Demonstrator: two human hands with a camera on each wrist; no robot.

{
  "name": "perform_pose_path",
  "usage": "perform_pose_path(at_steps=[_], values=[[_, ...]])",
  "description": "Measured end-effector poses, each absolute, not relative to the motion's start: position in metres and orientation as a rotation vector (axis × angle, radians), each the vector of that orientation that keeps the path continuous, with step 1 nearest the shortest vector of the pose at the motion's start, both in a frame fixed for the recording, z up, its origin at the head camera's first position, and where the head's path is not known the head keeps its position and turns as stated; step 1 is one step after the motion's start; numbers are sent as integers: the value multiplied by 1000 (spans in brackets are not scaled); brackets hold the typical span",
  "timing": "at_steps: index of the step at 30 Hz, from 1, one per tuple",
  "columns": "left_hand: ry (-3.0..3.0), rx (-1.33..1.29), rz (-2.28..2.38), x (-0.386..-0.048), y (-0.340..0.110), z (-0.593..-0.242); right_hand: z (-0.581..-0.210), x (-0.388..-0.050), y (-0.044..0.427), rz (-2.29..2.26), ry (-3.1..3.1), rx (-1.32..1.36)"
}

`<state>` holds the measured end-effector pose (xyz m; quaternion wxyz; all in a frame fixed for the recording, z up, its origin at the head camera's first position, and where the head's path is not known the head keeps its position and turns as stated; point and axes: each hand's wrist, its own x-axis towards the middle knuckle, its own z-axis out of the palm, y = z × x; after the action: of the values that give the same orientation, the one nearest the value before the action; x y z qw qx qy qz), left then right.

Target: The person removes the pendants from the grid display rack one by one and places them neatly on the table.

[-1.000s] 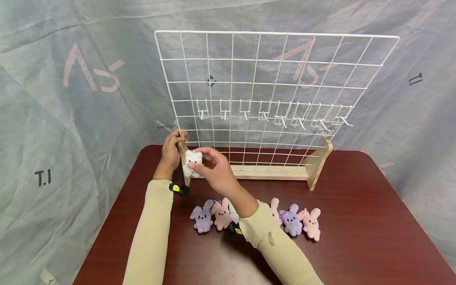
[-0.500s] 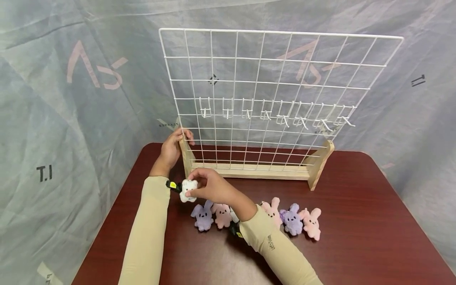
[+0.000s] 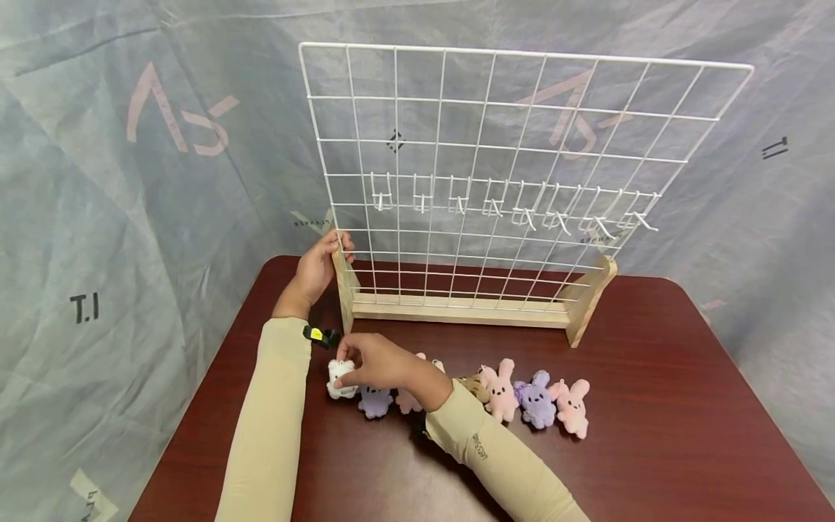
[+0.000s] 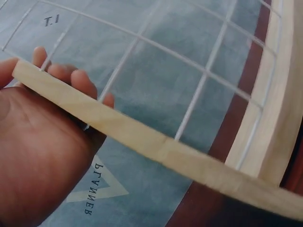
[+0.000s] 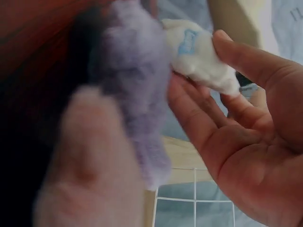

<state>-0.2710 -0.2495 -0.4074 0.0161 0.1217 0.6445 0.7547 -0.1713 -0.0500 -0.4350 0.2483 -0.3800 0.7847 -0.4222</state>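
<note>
In the head view, my left hand (image 3: 313,272) grips the left wooden side (image 3: 346,293) of a stand that bears a white wire grid (image 3: 541,55). The left wrist view has the thumb and fingers about the upper end of that wood (image 4: 118,125). My right hand (image 3: 381,366) pinches a small white bear plush (image 3: 341,378) low at the table's left, beside a purple bunny plush (image 3: 375,403). Blue lettering marks the white plush (image 5: 189,47) in the right wrist view, where the purple bunny (image 5: 135,71) looks blurred and close.
White hooks (image 3: 459,205) hang in a row across the grid. More plushes lie in line, partly behind the right arm: a pink one (image 3: 409,402), a brown one (image 3: 479,388), a pink bunny (image 3: 501,395), a purple bunny (image 3: 538,402) and another pink bunny (image 3: 572,409).
The right hand has brought the white bear plush down from beside the wooden side to the left end of the plush row. The left hand stays on the stand; the head view has shifted slightly.
</note>
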Motion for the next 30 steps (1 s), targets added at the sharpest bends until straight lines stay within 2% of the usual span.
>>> perform_pose_path(at_steps=[11,30], values=[[1962,372,2365,-272,-246,-406,-452,-173,-56,-1036,2209,-1075],[2051,361,2342,-270,-248,-409,-443,-172,-44,-827,2285,-1033]])
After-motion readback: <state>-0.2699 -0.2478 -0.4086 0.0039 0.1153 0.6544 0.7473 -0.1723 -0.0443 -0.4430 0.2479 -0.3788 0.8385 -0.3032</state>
